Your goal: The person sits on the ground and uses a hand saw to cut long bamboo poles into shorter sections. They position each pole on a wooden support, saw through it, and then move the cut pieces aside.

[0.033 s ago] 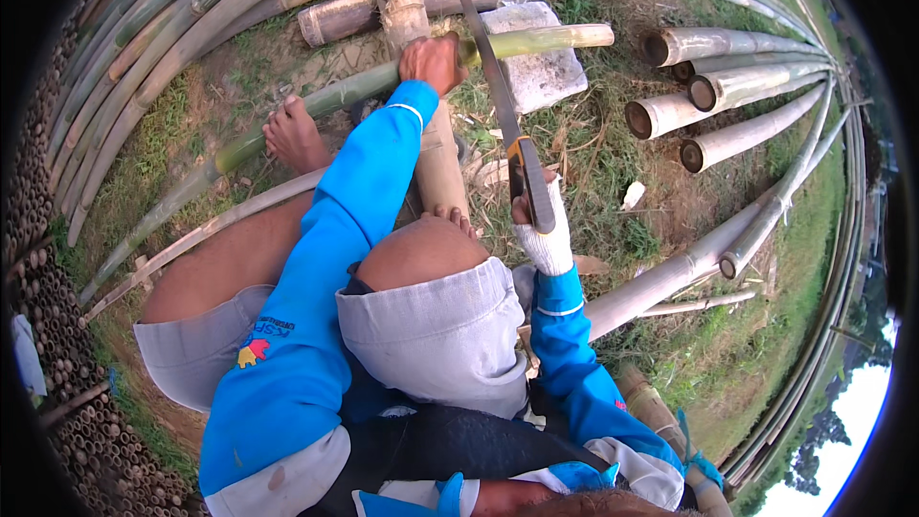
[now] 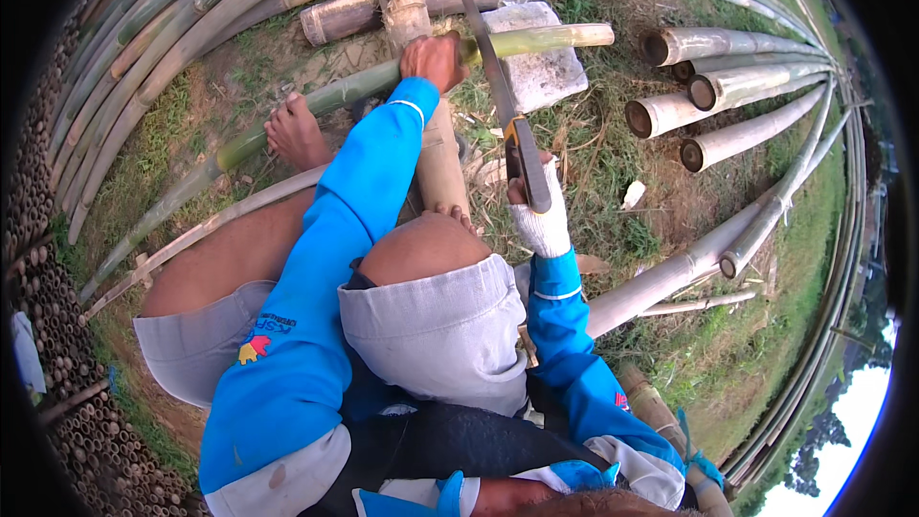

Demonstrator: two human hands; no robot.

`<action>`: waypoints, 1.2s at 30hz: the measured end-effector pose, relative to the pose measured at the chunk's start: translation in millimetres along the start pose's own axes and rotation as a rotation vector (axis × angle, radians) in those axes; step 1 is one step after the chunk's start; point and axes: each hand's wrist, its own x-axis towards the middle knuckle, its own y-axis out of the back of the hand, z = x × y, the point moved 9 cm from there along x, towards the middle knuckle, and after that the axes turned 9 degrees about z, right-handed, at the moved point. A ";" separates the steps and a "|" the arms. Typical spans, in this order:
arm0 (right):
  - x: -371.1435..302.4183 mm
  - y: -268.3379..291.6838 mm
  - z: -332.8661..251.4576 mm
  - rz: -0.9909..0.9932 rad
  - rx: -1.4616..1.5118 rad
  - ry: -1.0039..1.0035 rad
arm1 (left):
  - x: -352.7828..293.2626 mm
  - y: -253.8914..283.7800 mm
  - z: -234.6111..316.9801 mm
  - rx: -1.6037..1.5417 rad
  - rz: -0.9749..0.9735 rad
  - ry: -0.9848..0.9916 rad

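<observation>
A green bamboo pole [image 2: 354, 88] runs slantwise from the lower left to the upper middle. It rests across a thicker, pale bamboo log [image 2: 440, 158]. My left hand [image 2: 436, 62] is closed around the pole where the two cross. Just right of that hand, the long blade of a handsaw [image 2: 493, 69] lies against the pole, teeth hidden from view. In a white glove with bare fingertips, my right hand [image 2: 541, 215] grips the saw's dark handle with yellow trim. The pole's cut end sticks out right of the blade.
My bare foot [image 2: 295, 131] touches the pole on the left. A whitish block [image 2: 541, 62] lies under its right end. Bamboo poles [image 2: 191, 14] are stacked at the upper left, and several cut poles [image 2: 737, 86] lie at the right. Bundled bamboo ends [image 2: 115, 445] fill the lower left.
My right hand and the saw have slid a little farther away from me along the blade's line. The left hand and the bamboo pole stay in place.
</observation>
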 end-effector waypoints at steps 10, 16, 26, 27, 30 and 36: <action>-132.1 71.7 -15.2 -0.097 -0.207 -0.047 | 7.1 1.0 -10.2 0.076 -0.055 -0.010; -13.1 1.9 -11.5 0.004 -0.143 0.236 | 9.3 8.3 -0.2 0.040 -0.008 -0.023; -134.3 57.6 -10.0 -0.088 0.413 -0.476 | 13.5 0.4 -4.8 0.070 -0.046 -0.016; -122.0 68.5 -38.4 -0.093 0.131 -0.212 | 12.0 3.5 -5.9 0.042 0.022 -0.026; -89.3 59.1 -41.5 -0.109 0.001 -0.098 | 13.1 16.0 -0.4 0.108 0.025 -0.024; 27.3 -1.2 -29.0 -0.116 0.087 -0.065 | 16.8 -2.4 1.7 0.132 0.017 -0.046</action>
